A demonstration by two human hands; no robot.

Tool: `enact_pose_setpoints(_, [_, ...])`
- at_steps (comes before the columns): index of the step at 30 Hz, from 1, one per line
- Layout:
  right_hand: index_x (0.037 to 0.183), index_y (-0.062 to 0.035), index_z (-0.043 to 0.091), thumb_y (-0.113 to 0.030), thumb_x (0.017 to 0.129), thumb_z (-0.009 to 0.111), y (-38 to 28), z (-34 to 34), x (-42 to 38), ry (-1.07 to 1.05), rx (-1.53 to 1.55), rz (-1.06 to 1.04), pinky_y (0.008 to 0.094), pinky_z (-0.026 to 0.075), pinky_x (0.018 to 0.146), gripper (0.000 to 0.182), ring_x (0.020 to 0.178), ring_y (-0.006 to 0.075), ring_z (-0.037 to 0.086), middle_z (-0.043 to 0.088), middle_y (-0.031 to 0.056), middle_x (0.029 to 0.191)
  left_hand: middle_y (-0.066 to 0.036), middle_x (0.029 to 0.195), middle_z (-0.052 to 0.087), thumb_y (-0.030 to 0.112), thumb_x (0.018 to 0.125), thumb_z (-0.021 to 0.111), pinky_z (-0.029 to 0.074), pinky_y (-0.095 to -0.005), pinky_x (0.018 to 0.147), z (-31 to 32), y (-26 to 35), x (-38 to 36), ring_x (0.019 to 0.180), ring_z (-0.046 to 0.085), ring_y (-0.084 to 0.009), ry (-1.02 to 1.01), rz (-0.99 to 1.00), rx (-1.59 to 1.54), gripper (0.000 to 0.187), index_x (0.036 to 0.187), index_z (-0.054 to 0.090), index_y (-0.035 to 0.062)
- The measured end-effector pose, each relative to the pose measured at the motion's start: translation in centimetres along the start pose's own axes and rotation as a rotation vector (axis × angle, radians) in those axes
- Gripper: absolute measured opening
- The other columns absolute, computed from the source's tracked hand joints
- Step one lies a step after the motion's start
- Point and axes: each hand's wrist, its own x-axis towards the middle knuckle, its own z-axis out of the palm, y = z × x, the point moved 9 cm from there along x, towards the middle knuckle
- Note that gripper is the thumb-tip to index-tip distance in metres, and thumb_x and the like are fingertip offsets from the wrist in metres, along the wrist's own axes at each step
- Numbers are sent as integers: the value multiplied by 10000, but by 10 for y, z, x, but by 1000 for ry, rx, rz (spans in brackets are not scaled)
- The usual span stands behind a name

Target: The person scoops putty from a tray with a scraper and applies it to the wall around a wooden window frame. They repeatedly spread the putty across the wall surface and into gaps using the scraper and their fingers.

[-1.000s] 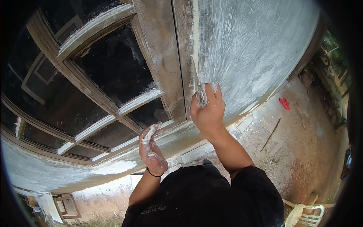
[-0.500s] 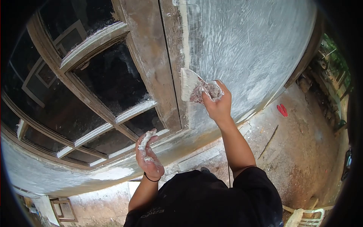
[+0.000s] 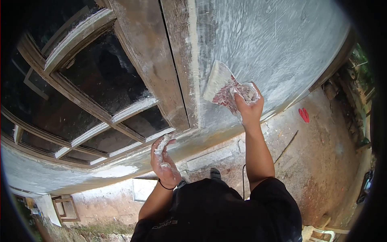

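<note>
My right hand (image 3: 249, 104) grips a putty spreader (image 3: 221, 85), a wide flat blade with reddish patches and pale paste smeared along its far edge. That edge is close over the grey wall (image 3: 274, 52), just right of the wooden window frame (image 3: 155, 52). White paste coats the thumb and fingers of this hand. Lower down, beneath the window's bottom corner, my left hand (image 3: 165, 163) is held up with its fingers stretched out. Thick white paste covers those fingers, and a dark band circles the wrist.
Dark panes (image 3: 100, 72) fill the window at left. Below the wall runs a dirt-stained floor (image 3: 314, 161), with red slippers (image 3: 303, 115) and a thin stick (image 3: 287, 146) on it. A small wooden frame (image 3: 66, 209) stands at lower left; part of a pale chair (image 3: 318, 234) shows at lower right.
My right hand has moved the spreader to the right, away from the window frame, and its blade has tilted. My left hand is slightly right and lower, still stretched out. The view has shifted.
</note>
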Motion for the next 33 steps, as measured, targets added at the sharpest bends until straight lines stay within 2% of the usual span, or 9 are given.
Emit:
enact_pose_setpoints(4, [802, 18, 536, 14, 681, 584, -10, -8, -17, 75, -217, -151, 250, 411, 611, 131, 681, 109, 510, 533, 51, 746, -174, 1169, 448, 386, 849, 380, 420, -408, 816, -1, -11, -11, 1036, 488, -315, -31, -73, -34, 564, 1182, 410, -69])
enact_pose_setpoints(5, [797, 25, 548, -3, 655, 594, -18, -3, -23, 104, -287, -256, 279, 416, 590, 151, 669, 187, 532, 523, 100, 750, -177, 1174, 442, 390, 846, 387, 420, -405, 813, -3, -13, -13, 1040, 483, -310, -45, -85, -31, 566, 1180, 413, -67])
enact_pose_setpoints(6, [797, 25, 548, -3, 655, 594, -18, 3, -27, 110, -288, -246, 279, 416, 590, 151, 669, 187, 532, 523, 100, 750, -177, 1174, 442, 390, 846, 387, 420, -405, 813, -6, -15, -16, 1040, 483, -310, -52, -94, -29, 566, 1180, 413, -67])
enact_pose_setpoints(9, [852, 11, 562, -17, 638, 603, -42, 39, -42, 144, -593, -497, 332, 440, 548, 220, 635, 327, 534, 524, 177, 791, -178, 1172, 444, 389, 847, 385, 417, -405, 814, -19, -18, -21, 1039, 482, -307, -43, -112, -24, 562, 1177, 417, -65])
enact_pose_setpoints(15, [938, -25, 537, -50, 610, 637, -35, 107, -62, 124, -839, -441, 363, 459, 493, 344, 581, 324, 550, 493, 237, 934, -171, 1184, 435, 394, 854, 375, 406, -420, 826, -42, -20, -20, 1040, 473, -301, -71, -149, -33, 565, 1187, 406, -61])
enact_pose_setpoints(22, [960, -57, 533, -75, 557, 657, -23, 138, -72, 13, -840, -408, 358, 470, 501, 421, 572, 319, 550, 475, 258, 975, -175, 1184, 433, 407, 859, 363, 401, -420, 835, -57, -23, -20, 1038, 475, -301, -139, -192, -13, 577, 1183, 404, -68])
enact_pose_setpoints(27, [878, 36, 541, -9, 627, 610, -45, 114, -82, 62, -661, -477, 347, 449, 537, 264, 627, 342, 536, 516, 194, 787, -182, 1158, 452, 389, 863, 350, 404, -415, 828, -52, -26, -25, 1032, 484, -307, -142, -188, -2, 560, 1173, 407, -73])
enact_pose_setpoints(30, [839, -6, 552, -40, 630, 618, -43, 93, -69, 34, -581, -451, 354, 446, 511, 222, 600, 326, 545, 513, 179, 830, -185, 1145, 459, 378, 863, 346, 406, -409, 823, -46, -27, -24, 1031, 486, -307, -126, -178, 6, 551, 1170, 408, -75])
enact_pose_setpoints(33, [814, 9, 537, -35, 623, 623, -33, 65, -39, 60, -466, -369, 359, 437, 542, 213, 631, 342, 535, 511, 167, 757, -191, 1142, 458, 376, 863, 345, 406, -405, 820, -38, -25, -24, 1030, 487, -306, -104, -174, 39, 549, 1166, 411, -77])
